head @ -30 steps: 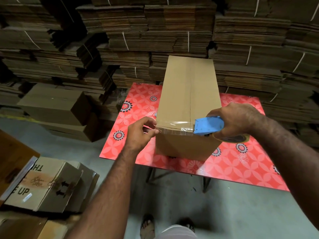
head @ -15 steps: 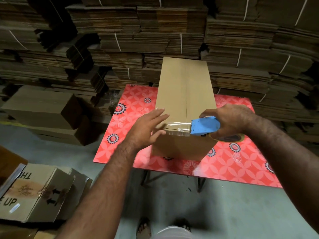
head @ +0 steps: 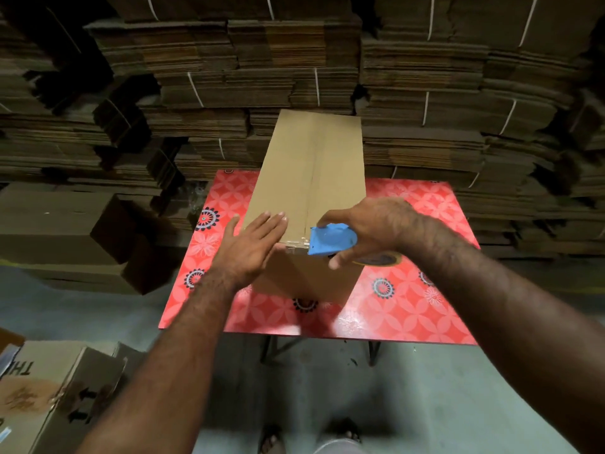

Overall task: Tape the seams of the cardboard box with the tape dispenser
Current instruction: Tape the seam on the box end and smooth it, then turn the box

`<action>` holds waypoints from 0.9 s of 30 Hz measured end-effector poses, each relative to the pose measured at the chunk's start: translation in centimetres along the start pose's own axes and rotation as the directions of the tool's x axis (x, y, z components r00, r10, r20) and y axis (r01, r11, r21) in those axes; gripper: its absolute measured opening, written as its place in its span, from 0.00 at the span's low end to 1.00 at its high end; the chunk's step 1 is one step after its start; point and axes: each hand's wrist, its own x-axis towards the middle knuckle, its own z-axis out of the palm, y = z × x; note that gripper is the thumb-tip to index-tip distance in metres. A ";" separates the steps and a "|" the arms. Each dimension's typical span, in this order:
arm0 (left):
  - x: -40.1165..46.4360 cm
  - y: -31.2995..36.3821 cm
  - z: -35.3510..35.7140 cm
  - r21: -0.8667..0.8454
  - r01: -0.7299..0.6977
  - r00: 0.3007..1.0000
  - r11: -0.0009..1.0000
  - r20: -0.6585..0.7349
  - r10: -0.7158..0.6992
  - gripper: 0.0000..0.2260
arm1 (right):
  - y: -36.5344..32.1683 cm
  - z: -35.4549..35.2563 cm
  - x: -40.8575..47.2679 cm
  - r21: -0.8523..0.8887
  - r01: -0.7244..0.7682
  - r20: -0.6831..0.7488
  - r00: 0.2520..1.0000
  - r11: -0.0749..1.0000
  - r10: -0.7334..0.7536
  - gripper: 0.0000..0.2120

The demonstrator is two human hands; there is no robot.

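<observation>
The tall brown cardboard box [head: 307, 198] stands on the red flower-patterned table [head: 409, 309], its centre seam untaped. At the box's near top edge the right hand [head: 370, 231] grips the blue plastic tape dispenser [head: 330, 240]; the left hand [head: 252, 244] lies flat beside it, fingers straight. If that palm lifts, the short tape tab may peel, or the strip may drift off the seam.

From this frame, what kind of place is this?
Likely a carton warehouse or packing area. Tied bundles of flattened cardboard are stacked high behind a small red patterned table, made-up boxes sit on the bare concrete floor, and a cardboard box is being taped.
</observation>
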 end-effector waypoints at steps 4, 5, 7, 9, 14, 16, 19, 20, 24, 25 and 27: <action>0.1 0.1 -1.0 -0.013 -0.037 0.999 0.999 0.002 0.037 0.28 | -1.4 -0.5 1.2 -0.070 0.026 -0.042 0.999 0.997 -0.029 0.37; 0.2 0.8 -1.1 -0.025 -0.063 0.998 0.998 -0.006 0.063 0.27 | -1.4 -0.6 1.3 -0.079 0.026 -0.043 0.999 0.997 -0.030 0.36; 0.8 1.9 -0.7 -0.050 -0.098 0.995 0.994 0.005 0.098 0.27 | -1.4 -0.8 1.2 -0.080 0.023 -0.044 0.999 0.997 -0.026 0.35; 1.1 2.3 0.0 -0.046 -0.087 0.996 0.995 0.013 0.088 0.26 | -1.4 -0.8 1.1 -0.079 0.012 -0.045 0.999 0.997 -0.016 0.35; 1.0 2.0 1.3 0.019 -0.042 0.998 0.999 -0.036 0.042 0.23 | -1.1 -0.4 0.9 -0.040 0.013 -0.052 0.999 0.999 -0.015 0.35; 1.1 2.1 1.4 0.026 -0.037 0.997 0.999 -0.060 0.039 0.23 | -0.4 -0.1 0.5 -0.045 0.022 -0.069 0.997 0.999 -0.025 0.35; 1.1 1.9 1.4 0.023 -0.032 0.997 0.999 -0.072 0.034 0.23 | 1.9 0.6 -1.3 -0.042 0.011 -0.055 0.998 0.999 -0.013 0.35; 1.1 1.8 1.4 0.024 -0.029 0.997 0.999 -0.071 0.031 0.22 | 2.7 1.0 -2.0 -0.032 -0.004 -0.055 0.998 0.999 0.002 0.35; 1.0 1.8 1.3 0.033 -0.036 0.998 0.999 -0.055 0.037 0.23 | 4.6 2.7 -2.9 -0.043 -0.034 -0.101 0.994 0.999 0.030 0.36; 1.0 1.8 1.2 0.034 -0.043 0.998 0.999 -0.045 0.044 0.23 | 4.6 3.0 -2.8 -0.045 -0.039 -0.107 0.994 0.998 0.034 0.35; 0.8 1.7 1.1 0.042 -0.046 0.998 0.998 -0.029 0.047 0.23 | 4.5 3.6 -2.5 -0.039 -0.032 -0.127 0.991 0.999 0.027 0.35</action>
